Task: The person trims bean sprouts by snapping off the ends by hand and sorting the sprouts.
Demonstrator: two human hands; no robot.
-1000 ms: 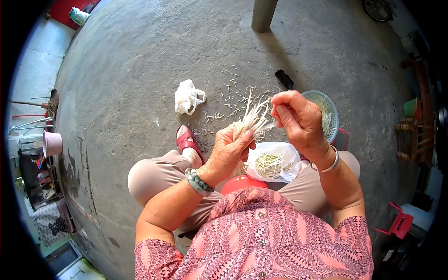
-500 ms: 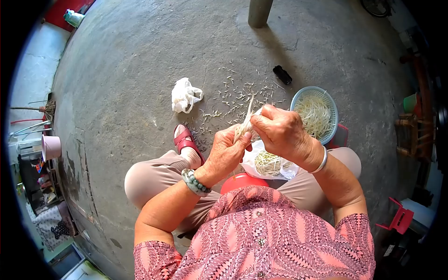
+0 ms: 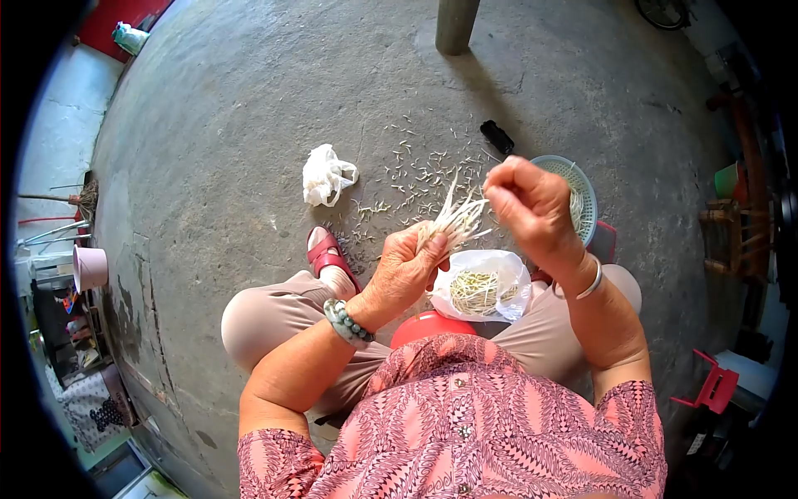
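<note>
Jutting from left hand (image 3: 407, 263) | sprout bunch (image 3: 455, 223) | right hand (image 3: 536, 214) near it

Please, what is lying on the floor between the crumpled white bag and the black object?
The head view shows scattered pale scraps on the concrete floor between the white bag and the black object.

Colander (image 3: 589, 200) (sprouts (image 3: 576, 208) too) partly behind right hand (image 3: 536, 214)

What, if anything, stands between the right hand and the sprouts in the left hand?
Nothing visible does: the white sprouts fan out of the left hand, their tips exposed near the right hand.
</note>
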